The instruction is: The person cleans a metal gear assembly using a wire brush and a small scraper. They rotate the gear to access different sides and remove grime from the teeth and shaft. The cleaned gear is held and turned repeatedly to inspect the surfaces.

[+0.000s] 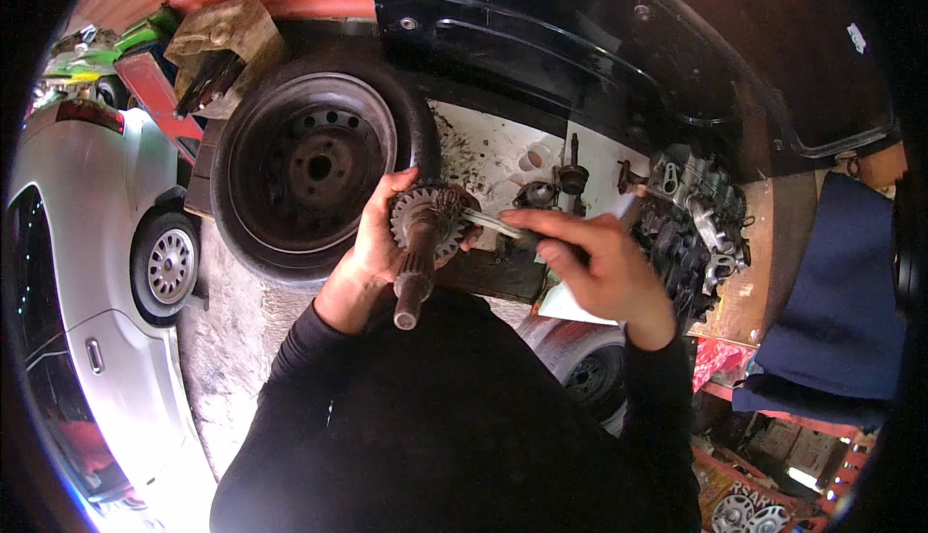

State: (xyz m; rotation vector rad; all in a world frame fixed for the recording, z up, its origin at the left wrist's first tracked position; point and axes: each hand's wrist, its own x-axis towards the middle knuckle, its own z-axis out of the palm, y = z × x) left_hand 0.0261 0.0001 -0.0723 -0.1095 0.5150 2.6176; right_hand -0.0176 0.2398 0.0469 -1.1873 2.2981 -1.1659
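My left hand (369,235) is wrapped round a gear shaft (417,251), a dark metal shaft with a toothed gear at its far end and splines along its length. The shaft's narrow end points toward me. In my right hand (611,267) is a slim brush (495,223) with a pale handle, held between thumb and fingers with the index finger stretched along it. Its bristly head appears to touch the right side of the gear's face. Part of the handle is hidden under my right fingers.
Beyond my left hand lies a wheel with a tyre (319,168). A stained white board (483,132) holds metal parts and a small cup (535,157). An engine block (691,233) stands to the right, near a dark blue cloth (831,291). A silver car (106,320) is at left.
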